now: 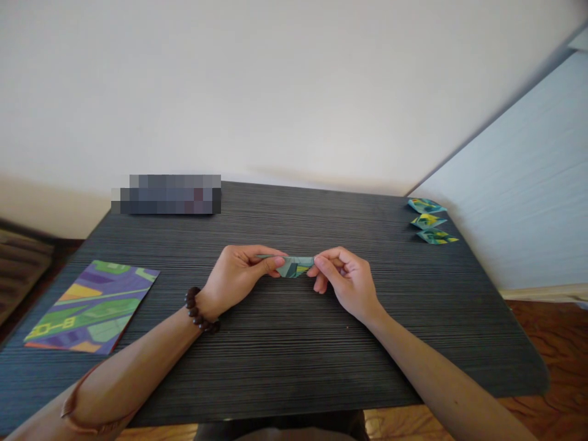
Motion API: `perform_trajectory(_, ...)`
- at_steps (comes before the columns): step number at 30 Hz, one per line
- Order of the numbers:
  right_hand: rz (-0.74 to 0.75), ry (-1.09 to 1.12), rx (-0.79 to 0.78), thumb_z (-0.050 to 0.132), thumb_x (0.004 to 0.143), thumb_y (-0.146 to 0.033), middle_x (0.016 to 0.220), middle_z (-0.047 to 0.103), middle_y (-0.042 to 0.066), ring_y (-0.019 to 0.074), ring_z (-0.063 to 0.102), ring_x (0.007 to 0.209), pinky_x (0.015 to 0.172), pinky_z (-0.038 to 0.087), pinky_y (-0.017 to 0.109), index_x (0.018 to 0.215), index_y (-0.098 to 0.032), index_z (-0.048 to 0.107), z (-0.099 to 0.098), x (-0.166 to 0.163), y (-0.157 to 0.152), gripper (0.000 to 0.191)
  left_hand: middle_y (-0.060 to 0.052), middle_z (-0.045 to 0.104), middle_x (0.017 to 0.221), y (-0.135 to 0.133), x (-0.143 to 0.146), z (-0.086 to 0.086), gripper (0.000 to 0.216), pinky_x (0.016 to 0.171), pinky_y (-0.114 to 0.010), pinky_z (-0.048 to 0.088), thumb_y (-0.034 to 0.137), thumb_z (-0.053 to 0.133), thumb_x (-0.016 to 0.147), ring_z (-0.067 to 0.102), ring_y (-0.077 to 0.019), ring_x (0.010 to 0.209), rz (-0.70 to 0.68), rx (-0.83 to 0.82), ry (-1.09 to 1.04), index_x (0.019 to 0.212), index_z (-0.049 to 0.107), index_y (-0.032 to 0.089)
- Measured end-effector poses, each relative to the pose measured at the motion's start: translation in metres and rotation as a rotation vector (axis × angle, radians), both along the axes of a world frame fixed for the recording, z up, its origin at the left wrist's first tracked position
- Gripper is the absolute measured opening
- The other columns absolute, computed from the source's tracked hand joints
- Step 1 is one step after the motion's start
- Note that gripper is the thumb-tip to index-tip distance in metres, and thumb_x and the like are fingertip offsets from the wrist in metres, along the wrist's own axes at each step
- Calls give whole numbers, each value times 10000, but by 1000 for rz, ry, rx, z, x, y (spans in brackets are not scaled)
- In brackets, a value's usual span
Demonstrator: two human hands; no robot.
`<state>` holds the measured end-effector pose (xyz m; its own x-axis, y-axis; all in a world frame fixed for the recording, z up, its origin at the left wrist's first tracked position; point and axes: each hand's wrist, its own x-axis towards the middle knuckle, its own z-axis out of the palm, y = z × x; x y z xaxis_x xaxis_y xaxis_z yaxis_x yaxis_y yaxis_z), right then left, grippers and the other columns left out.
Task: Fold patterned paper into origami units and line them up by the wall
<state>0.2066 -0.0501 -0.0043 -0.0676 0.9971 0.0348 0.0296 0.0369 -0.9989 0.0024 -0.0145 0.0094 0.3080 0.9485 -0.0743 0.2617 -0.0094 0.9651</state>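
Note:
A small folded piece of teal patterned paper [292, 266] is held just above the middle of the dark striped table [285, 349]. My left hand [239, 274] pinches its left end between thumb and fingers; a dark bead bracelet [198, 310] circles that wrist. My right hand [346, 278] pinches the right end, its other fingers curled underneath. Both hands are closed on the paper.
A stack of purple and green patterned sheets [94, 306] lies at the table's left front. Three folded teal paper pieces [430, 221] sit in a row at the far right corner. A blurred-out object [168, 194] lies at the back left. A pale wall stands behind and to the right.

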Motion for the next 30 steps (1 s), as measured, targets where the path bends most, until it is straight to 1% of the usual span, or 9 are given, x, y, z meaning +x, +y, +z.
perform_trajectory(2, -31, -32, 53, 575, 842, -336, 688, 692, 13, 89, 597, 462, 443, 498, 215, 826, -172, 583, 1, -2, -2, 164, -35, 724, 695, 0, 1, 0, 242, 636, -273, 578, 353, 691, 733, 682, -173, 635, 38, -46, -62, 873, 717, 157)
perform_trajectory(5, -114, -127, 206, 582, 839, -281, 736, 710, 22, 109, 644, 523, 492, 540, 228, 848, -176, 592, 0, -4, -7, 106, -52, 730, 858, -1, 6, 2, 371, 733, -299, 576, 351, 699, 733, 689, -188, 788, 94, -188, -241, 1045, 640, 158)
perform_trajectory(7, -167, -229, 337, 598, 824, -240, 781, 722, 28, 124, 672, 573, 534, 561, 238, 871, -180, 598, -2, -4, -9, 77, -81, 712, 970, -3, 9, 4, 447, 773, -310, 566, 351, 689, 748, 671, -213, 905, 90, -284, -330, 1131, 572, 150)
perform_trajectory(9, -195, -357, 458, 607, 810, -210, 803, 728, 25, 126, 684, 596, 557, 560, 229, 882, -187, 603, -3, -4, -9, 75, -114, 690, 1034, -5, 12, 6, 430, 789, -309, 559, 356, 676, 763, 652, -234, 963, 52, -349, -369, 1109, 569, 126)
perform_trajectory(14, -127, -606, 644, 629, 783, -201, 625, 695, -22, 95, 645, 516, 517, 495, 182, 818, -191, 612, 0, -5, -9, 41, -115, 643, 1142, -10, 16, 5, 422, 852, -341, 540, 354, 656, 782, 629, -236, 1009, 42, -368, -394, 1135, 576, 138)
perform_trajectory(16, -37, -594, 621, 624, 785, -233, 618, 680, -23, 87, 621, 503, 519, 483, 185, 819, -185, 605, 3, -5, -9, 62, -101, 638, 1156, -10, 16, 4, 449, 878, -355, 531, 352, 656, 781, 617, -234, 1026, 55, -369, -385, 1173, 568, 151)
perform_trajectory(19, 58, -530, 497, 589, 812, -273, 620, 659, -23, 76, 580, 486, 513, 468, 185, 852, -178, 586, 4, -4, -9, 104, -82, 642, 1152, -10, 17, 7, 476, 879, -331, 532, 339, 665, 771, 594, -234, 1066, 43, -372, -342, 1200, 564, 158)
perform_trajectory(23, 93, -482, 362, 583, 824, -302, 613, 647, -21, 68, 558, 479, 493, 440, 178, 824, -178, 573, 0, -3, -7, 125, -62, 651, 1142, -10, 18, 12, 482, 858, -291, 539, 321, 678, 754, 595, -227, 1062, 1, -365, -279, 1198, 578, 164)
perform_trajectory(30, 160, -424, 244, 575, 828, -337, 622, 641, -13, 69, 563, 482, 486, 432, 173, 805, -174, 569, -1, -1, -5, 165, -53, 664, 1119, -9, 18, 11, 438, 863, -300, 532, 319, 667, 755, 626, -219, 1000, -25, -317, -230, 1160, 610, 164)
